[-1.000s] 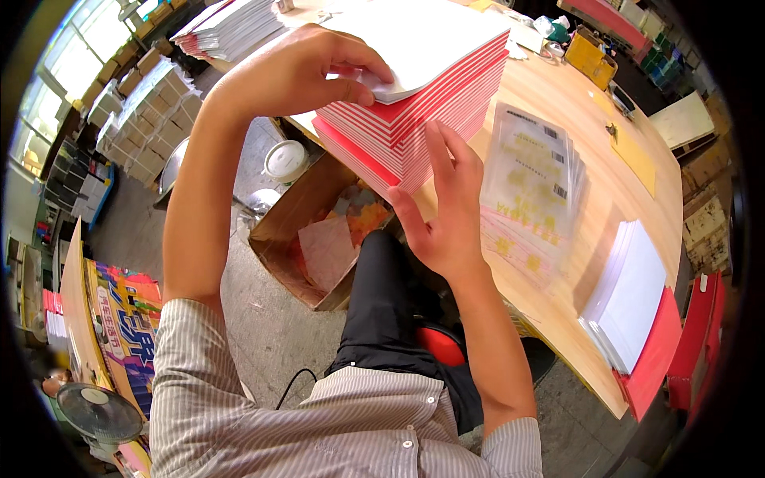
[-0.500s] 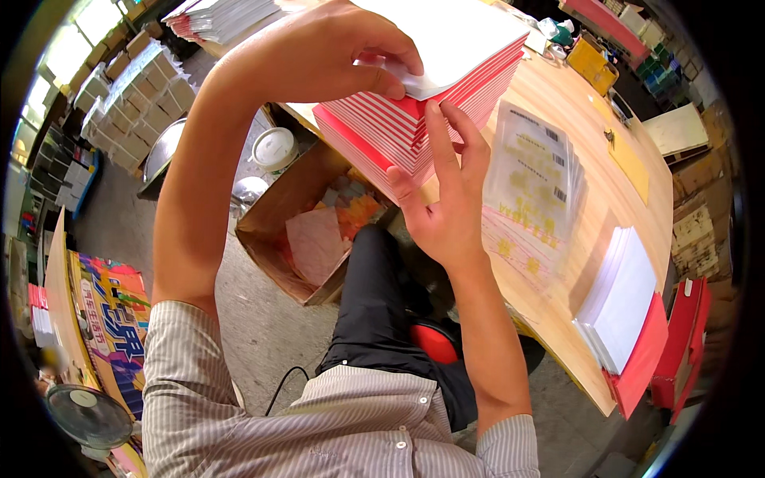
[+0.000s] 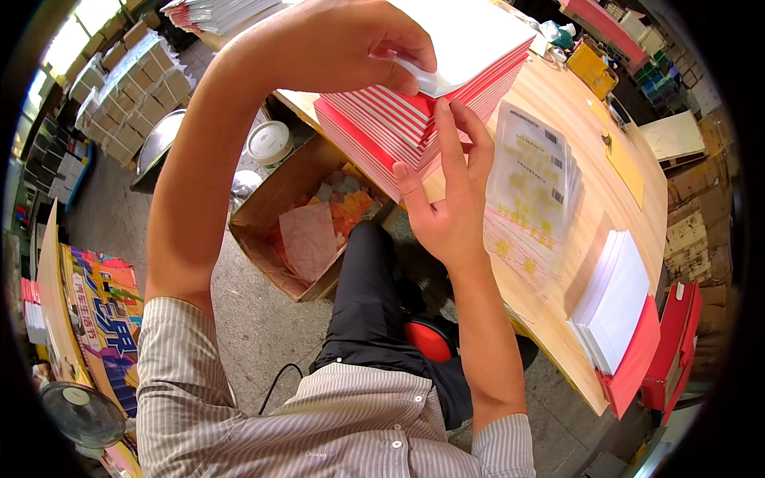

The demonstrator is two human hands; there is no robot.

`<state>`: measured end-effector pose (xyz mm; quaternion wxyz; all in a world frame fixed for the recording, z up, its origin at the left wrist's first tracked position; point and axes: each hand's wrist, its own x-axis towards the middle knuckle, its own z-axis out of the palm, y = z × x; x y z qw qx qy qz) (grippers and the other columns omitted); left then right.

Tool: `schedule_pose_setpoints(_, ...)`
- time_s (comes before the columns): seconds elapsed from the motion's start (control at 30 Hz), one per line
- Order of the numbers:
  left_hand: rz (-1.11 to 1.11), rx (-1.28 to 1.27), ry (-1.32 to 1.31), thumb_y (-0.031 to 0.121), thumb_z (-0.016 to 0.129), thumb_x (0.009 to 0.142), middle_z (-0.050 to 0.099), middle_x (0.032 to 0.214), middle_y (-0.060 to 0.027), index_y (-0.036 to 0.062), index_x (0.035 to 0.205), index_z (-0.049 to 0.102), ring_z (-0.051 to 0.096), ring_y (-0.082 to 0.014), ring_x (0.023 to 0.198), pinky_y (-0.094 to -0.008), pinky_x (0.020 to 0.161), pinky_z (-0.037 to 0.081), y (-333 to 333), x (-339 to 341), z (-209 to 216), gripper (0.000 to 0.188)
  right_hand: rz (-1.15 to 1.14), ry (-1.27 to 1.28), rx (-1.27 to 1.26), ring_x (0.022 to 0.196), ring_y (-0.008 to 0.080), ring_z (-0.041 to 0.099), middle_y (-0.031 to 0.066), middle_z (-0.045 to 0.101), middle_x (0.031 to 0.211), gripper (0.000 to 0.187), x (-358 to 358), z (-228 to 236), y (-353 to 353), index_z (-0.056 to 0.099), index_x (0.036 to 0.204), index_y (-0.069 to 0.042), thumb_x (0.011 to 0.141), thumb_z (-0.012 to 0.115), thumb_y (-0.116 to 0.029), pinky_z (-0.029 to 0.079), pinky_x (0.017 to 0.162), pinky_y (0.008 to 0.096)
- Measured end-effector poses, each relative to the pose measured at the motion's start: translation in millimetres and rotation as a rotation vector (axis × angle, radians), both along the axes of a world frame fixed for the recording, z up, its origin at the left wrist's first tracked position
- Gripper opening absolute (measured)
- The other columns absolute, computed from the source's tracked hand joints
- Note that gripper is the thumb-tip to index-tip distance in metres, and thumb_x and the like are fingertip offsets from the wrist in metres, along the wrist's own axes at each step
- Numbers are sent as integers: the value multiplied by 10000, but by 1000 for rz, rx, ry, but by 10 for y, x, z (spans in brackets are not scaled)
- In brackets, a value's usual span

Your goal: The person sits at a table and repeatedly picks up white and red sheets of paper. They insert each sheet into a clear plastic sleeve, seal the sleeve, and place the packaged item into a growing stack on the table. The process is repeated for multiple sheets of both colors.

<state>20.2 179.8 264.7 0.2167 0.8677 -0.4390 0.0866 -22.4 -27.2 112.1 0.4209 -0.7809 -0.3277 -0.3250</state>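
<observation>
A tall stack of red-and-white layered booklets (image 3: 374, 131) stands at the table's near left edge, with a white sheet (image 3: 470, 36) on top. Over its near corner, my left hand (image 3: 390, 52) bends in from the left, thumb and fingers pinching the lifted corner of that sheet. Lower and to the right is my right hand (image 3: 450, 191), its fingers apart. Its index fingertip touches the stack's corner just below the lifted sheet, while the thumb points toward the stack's side.
Clear printed plastic sleeves (image 3: 534, 167) lie fanned on the wooden table (image 3: 602, 187), right of the stack. White papers (image 3: 613, 307) rest on a red folder (image 3: 637, 358) at the near right edge. Below stands a cardboard box (image 3: 255, 247) of paper scraps, beside a white tub (image 3: 269, 143).
My left hand has shifted slightly right with the sheet's corner in its pinch. The right index fingertip has followed slightly right along the stack's corner. The whole view has also shifted a little.
</observation>
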Motion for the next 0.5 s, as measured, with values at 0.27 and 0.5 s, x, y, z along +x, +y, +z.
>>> schedule_pose_setpoints(0.27,-38,-7,-13,89,731,863,711,926,-137,27,1079,707,688,-271,841,-361,766,551,16,46,-32,226,33,-5,55,1281,388,427,208,433,1432,614,32,-31,-8,506,1433,-61,880,720,-221,332,1085,486)
schedule_pose_setpoints(0.5,-11,14,10,122,727,887,712,919,-139,28,1083,709,689,-269,840,-361,757,546,-3,53,-3,218,6,-49,74,1262,395,432,208,435,1423,652,48,58,-1,481,1455,-47,875,717,-228,329,1080,495)
